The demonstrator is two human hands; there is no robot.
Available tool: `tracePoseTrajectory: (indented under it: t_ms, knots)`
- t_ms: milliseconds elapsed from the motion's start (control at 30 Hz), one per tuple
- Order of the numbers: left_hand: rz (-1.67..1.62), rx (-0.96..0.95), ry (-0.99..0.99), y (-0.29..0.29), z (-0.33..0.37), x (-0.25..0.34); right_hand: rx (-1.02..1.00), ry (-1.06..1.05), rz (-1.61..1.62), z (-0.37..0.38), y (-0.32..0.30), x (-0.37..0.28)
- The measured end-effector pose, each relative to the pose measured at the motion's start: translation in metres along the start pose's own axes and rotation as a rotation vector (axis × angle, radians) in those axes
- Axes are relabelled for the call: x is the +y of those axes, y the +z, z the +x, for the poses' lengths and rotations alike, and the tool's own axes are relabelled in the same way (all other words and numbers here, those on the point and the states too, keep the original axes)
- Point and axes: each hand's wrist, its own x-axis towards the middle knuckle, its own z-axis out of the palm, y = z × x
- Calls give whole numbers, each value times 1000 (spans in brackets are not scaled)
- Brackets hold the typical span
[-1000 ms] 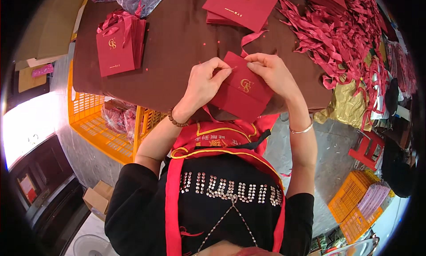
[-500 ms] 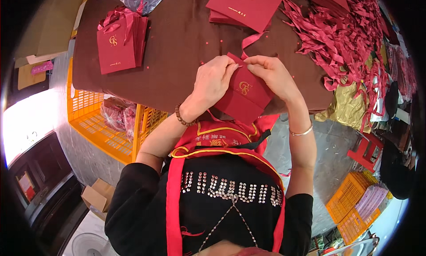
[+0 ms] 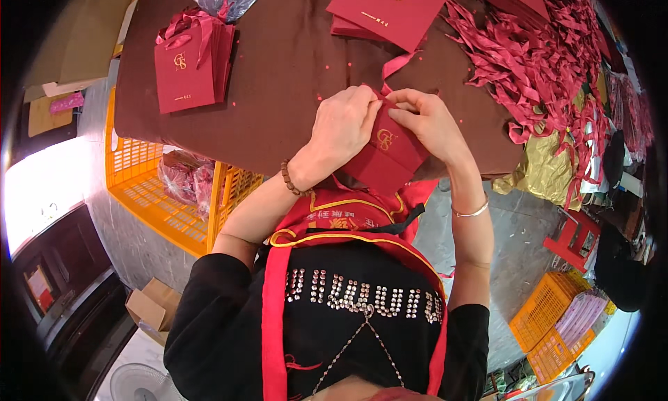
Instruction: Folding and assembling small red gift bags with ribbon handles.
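Between my hands, at the table's near edge, is a small dark red paper gift bag [image 3: 390, 154] with a gold emblem. My left hand [image 3: 339, 128] is closed at the bag's top edge, thumb and fingers pressed together, hiding what lies between them. On the other side, my right hand [image 3: 426, 121] pinches the same top edge with thumb and forefinger. A red ribbon [image 3: 398, 64] runs down from the larger bags to where the fingertips meet. Whether it passes through the bag is hidden by the fingers.
At the left stand finished-looking small bags [image 3: 185, 74] with ribbon handles. Larger red bags [image 3: 390, 11] lie stacked ahead, with a heap of loose ribbons [image 3: 518, 60] at the right. An orange crate [image 3: 156, 210] holding plastic-wrapped items is below the brown-covered table [image 3: 278, 60].
My left hand has turned slightly and come closer to my right at the bag's top edge. A small pale tip seen earlier at the left fingertips no longer shows.
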Motion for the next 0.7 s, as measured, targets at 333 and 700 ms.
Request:
tracePoseTrajectory:
  t_ms: [333, 700]
  knots:
    - [-84, -149, -298, -21, -5, -9, -45, 28, 158, 5, 0, 6]
    - [-62, -133, -273, -15, -7, -7, -61, 44, 230, 2, 0, 2]
